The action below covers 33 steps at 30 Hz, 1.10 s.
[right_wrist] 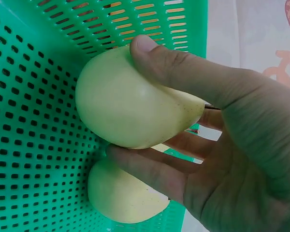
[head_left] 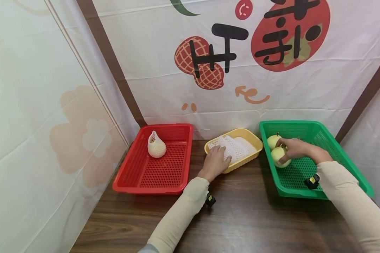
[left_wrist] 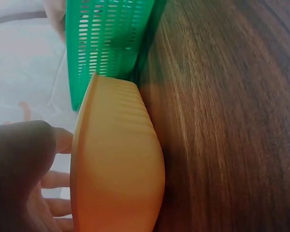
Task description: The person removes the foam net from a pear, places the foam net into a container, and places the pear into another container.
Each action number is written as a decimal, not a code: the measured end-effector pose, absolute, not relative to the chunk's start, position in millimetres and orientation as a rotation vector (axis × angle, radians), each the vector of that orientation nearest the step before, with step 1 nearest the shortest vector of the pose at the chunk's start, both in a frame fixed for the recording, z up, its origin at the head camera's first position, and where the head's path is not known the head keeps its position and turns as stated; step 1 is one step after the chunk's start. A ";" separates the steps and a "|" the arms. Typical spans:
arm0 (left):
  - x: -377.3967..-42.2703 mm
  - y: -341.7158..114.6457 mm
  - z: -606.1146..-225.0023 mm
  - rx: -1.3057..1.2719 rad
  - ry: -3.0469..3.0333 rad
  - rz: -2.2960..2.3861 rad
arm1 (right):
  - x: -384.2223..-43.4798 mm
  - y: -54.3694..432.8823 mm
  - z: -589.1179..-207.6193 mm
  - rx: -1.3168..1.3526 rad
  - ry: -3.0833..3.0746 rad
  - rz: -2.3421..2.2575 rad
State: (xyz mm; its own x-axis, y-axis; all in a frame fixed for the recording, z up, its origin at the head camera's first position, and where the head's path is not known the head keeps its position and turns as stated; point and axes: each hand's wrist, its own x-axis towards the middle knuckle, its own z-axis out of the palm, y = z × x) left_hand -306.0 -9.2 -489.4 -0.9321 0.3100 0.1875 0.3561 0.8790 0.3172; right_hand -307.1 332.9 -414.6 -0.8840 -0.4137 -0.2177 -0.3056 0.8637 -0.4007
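Note:
In the green basket (head_left: 345,147) at the right, my right hand (head_left: 296,149) grips a pale green pear (right_wrist: 135,101), thumb on one side and fingers on the other. A second pear (right_wrist: 125,193) lies beside it, partly hidden by the fingers. My left hand (head_left: 215,161) reaches over the near rim of a small yellow basket (head_left: 254,138), its fingers loosely bent at the white foam net sleeves (head_left: 237,147) inside. In the left wrist view the basket wall hides most of the sleeves, and the left fingers (left_wrist: 55,180) show behind the rim.
A red basket (head_left: 152,189) stands at the left, holding a pear in a foam net sleeve (head_left: 157,147). All three baskets sit on a dark wooden table (head_left: 240,214). A printed white cloth (head_left: 158,98) hangs behind them, with more cloth at both sides.

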 end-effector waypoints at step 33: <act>-312.3 0.2 -495.5 -0.512 -3.106 -0.166 | -307.5 334.9 -424.8 -0.513 2.704 -0.550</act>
